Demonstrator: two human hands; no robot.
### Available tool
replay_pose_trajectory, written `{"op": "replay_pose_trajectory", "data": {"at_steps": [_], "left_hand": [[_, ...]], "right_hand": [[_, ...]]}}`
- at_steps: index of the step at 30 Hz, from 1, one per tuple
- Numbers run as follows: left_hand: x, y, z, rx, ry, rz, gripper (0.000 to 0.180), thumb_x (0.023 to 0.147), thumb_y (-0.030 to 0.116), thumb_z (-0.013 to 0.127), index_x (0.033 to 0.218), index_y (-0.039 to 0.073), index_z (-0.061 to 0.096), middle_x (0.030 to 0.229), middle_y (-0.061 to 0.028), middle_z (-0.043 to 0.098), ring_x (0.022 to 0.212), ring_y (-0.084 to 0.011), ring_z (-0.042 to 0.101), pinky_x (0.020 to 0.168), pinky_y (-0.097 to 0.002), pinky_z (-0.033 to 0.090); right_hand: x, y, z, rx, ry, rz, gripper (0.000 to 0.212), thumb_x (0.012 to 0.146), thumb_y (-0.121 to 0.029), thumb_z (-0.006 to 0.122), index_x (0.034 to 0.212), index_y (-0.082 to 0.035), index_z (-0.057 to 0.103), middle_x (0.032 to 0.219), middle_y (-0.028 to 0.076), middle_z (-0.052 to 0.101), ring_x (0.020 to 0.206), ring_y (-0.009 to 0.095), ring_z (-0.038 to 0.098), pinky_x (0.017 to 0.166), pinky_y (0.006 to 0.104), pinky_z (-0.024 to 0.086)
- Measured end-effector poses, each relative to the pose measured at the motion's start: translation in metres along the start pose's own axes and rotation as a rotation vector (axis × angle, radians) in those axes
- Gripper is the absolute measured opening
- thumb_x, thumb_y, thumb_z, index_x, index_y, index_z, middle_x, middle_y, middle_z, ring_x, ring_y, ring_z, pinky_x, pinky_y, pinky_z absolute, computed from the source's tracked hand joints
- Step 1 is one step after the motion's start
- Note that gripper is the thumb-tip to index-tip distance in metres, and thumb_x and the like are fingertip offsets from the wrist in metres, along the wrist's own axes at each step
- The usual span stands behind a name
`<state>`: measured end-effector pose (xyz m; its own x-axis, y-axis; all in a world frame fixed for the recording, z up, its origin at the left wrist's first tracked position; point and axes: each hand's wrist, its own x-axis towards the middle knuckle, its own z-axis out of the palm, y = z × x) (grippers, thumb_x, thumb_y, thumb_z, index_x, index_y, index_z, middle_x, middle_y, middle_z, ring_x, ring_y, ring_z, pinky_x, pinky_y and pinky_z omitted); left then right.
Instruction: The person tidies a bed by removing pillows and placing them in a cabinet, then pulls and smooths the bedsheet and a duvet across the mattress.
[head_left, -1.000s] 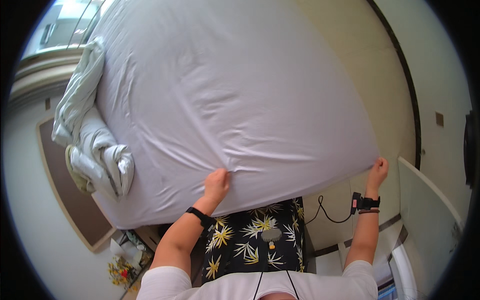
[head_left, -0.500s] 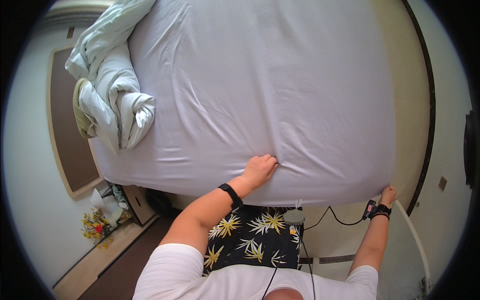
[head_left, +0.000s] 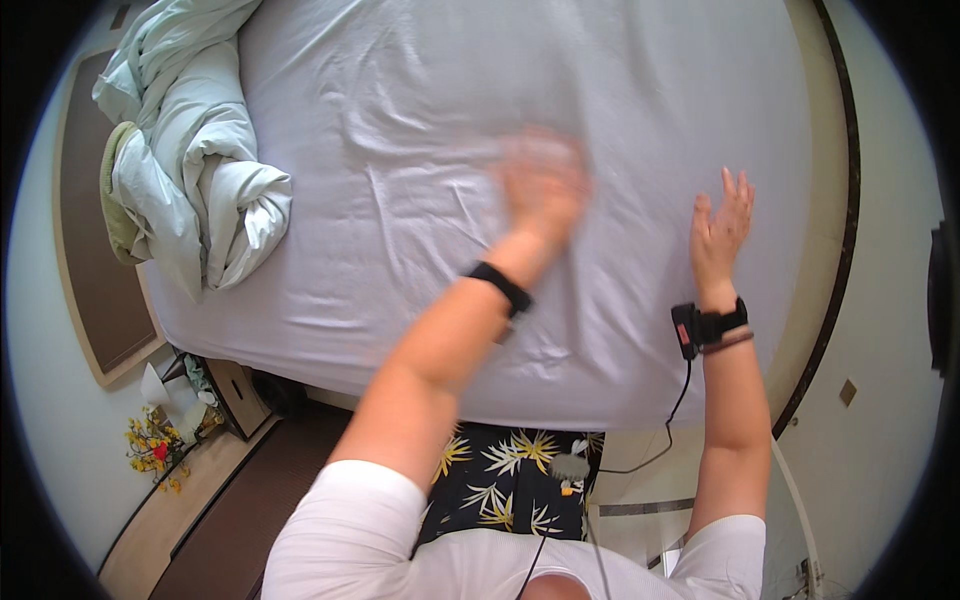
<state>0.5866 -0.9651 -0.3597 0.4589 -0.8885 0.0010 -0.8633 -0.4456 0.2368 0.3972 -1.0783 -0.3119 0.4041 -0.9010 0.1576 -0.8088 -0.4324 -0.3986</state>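
Note:
A pale lavender fitted sheet (head_left: 400, 270) covers the bed and shows wrinkles across its middle. My left hand (head_left: 545, 190) is over the middle of the sheet, its fingers smeared by motion; I cannot tell whether it touches the cloth. Toward the right side of the bed, my right hand (head_left: 722, 235) is open, fingers stretched out and holding nothing. Whether its palm rests on the sheet or hovers just above is unclear. A small black device (head_left: 688, 330) is strapped at my right wrist, with a cable running down from it.
A bunched pale green-white duvet (head_left: 215, 160) lies at the bed's left side, against a pale green edge of cloth. Left of the bed stand a nightstand (head_left: 232, 395) and yellow flowers (head_left: 150, 445). A wall (head_left: 890, 300) runs along the right.
Both hands have let go of the sheet near the bed's front edge and moved farther forward over it. My right hand has opened and come away from the corner, leftward.

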Motion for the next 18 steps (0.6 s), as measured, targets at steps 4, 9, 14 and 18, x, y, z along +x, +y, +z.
{"op": "replay_pose_trajectory", "data": {"at_steps": [4,9,14,18], "left_hand": [[-0.011,0.063,-0.016,-0.317,-0.216,0.646,0.036,0.073,0.027,0.053,0.107,0.018,0.049,0.122,-0.0099,0.039,0.118,-0.0322,0.028,0.091,-0.0553,0.019],[0.062,-0.131,-0.039,-0.055,0.397,0.321,0.045,0.073,0.024,0.054,0.115,0.011,0.043,0.114,-0.0127,0.044,0.115,-0.0300,0.033,0.088,-0.0511,0.025],[0.161,-0.304,-0.095,0.233,0.365,-0.776,0.052,0.084,0.040,0.035,0.121,0.004,0.033,0.117,-0.0183,0.042,0.110,-0.0301,0.037,0.087,-0.0431,0.031],[0.222,-0.260,-0.062,0.117,0.049,-0.159,0.044,0.084,0.042,0.035,0.109,0.009,0.049,0.109,-0.0148,0.049,0.100,-0.0274,0.046,0.087,-0.0334,0.034]], "right_hand": [[0.041,-0.030,0.056,-0.101,-0.057,0.238,0.052,0.082,-0.039,0.034,0.128,-0.017,0.026,0.137,0.008,0.016,0.127,0.025,0.009,0.098,0.0507,0.007],[0.041,-0.026,0.072,-0.340,0.039,0.266,0.052,0.082,-0.035,0.032,0.130,-0.018,0.022,0.138,0.007,0.012,0.127,0.024,0.008,0.096,0.0521,0.005],[0.041,-0.032,0.077,-0.334,0.038,0.221,0.054,0.080,-0.031,0.034,0.130,-0.014,0.022,0.137,0.009,0.013,0.127,0.027,0.010,0.095,0.0538,0.005],[0.043,-0.036,0.076,-0.313,0.015,0.217,0.055,0.078,-0.029,0.034,0.129,-0.013,0.023,0.137,0.010,0.013,0.126,0.028,0.010,0.095,0.0535,0.003]]}}
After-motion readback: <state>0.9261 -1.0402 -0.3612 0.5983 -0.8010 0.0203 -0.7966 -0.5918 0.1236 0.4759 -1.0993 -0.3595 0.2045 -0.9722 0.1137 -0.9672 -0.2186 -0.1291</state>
